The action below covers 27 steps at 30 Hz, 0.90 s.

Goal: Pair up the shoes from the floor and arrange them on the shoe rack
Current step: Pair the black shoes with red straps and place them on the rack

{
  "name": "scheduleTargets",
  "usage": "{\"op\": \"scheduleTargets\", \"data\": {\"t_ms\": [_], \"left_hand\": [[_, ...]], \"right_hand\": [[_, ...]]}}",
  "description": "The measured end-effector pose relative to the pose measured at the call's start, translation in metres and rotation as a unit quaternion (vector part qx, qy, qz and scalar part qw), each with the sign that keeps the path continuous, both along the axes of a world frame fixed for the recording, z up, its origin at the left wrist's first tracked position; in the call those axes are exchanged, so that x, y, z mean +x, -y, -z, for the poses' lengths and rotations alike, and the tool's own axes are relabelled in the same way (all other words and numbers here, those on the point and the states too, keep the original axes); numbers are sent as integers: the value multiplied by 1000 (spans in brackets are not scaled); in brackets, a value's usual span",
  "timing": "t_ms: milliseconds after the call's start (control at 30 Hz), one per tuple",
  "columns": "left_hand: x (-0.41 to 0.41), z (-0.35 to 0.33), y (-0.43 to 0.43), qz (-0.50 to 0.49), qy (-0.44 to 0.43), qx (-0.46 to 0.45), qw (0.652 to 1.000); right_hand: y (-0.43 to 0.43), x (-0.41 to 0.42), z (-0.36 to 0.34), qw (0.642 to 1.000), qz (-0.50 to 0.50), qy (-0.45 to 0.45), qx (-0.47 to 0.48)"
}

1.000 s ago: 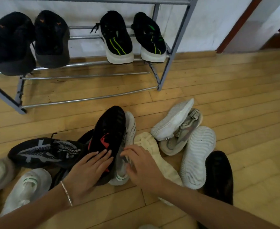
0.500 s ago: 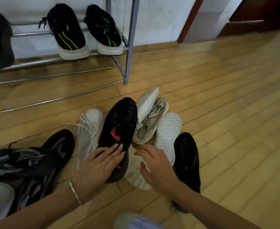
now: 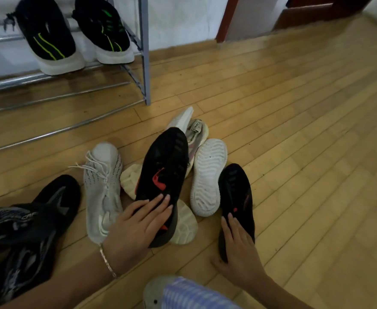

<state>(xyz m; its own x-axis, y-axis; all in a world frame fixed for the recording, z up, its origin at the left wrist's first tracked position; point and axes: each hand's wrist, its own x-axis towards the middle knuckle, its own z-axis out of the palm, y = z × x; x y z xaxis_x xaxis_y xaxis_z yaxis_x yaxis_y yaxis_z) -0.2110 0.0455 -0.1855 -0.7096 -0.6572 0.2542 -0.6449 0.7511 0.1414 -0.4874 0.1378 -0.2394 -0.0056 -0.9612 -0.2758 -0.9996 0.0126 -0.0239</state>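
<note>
Right in the middle of the pile lies a black shoe with a red mark [image 3: 165,166], propped toe-up over a cream shoe [image 3: 184,224] that is turned sole-up on the wooden floor [image 3: 294,152]. Our left hand [image 3: 134,228] rests on its heel end. The grip is apart, with straight fingers laid flat across the upper and the thumb hidden from us. A thin bracelet [image 3: 107,260] circles that wrist.

Off to the right, a second black shoe [image 3: 234,188] lies flat on the floor, and our right hand [image 3: 238,253] rests on its heel. That grip is loose too, with fingers stretched along the top and the thumb down beside the shoe's left edge.

Between the two black shoes sits a white shoe [image 3: 207,175] flipped sole-up, and a grey shoe with a tag [image 3: 197,130] lies just beyond it. A pale laced shoe [image 3: 103,181] lies left of the first black one. Further left are two dark patterned shoes [image 3: 56,197], one lying across the other.

Against the wall stands the shoe rack [image 3: 146,63], with a black pair striped in green [image 3: 47,34] tilted on its rails.
</note>
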Motion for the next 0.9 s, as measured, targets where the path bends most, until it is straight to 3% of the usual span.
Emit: {"op": "scheduleTargets", "data": {"t_ms": [500,900], "left_hand": [[-25,7,-23,88,60,39,994],[-24,13,-23,85,32,69,993]], "right_hand": [[-20,-13,3,1000,-11,6,-6],[-14,-10,-3,999,-35,-10,20]]}}
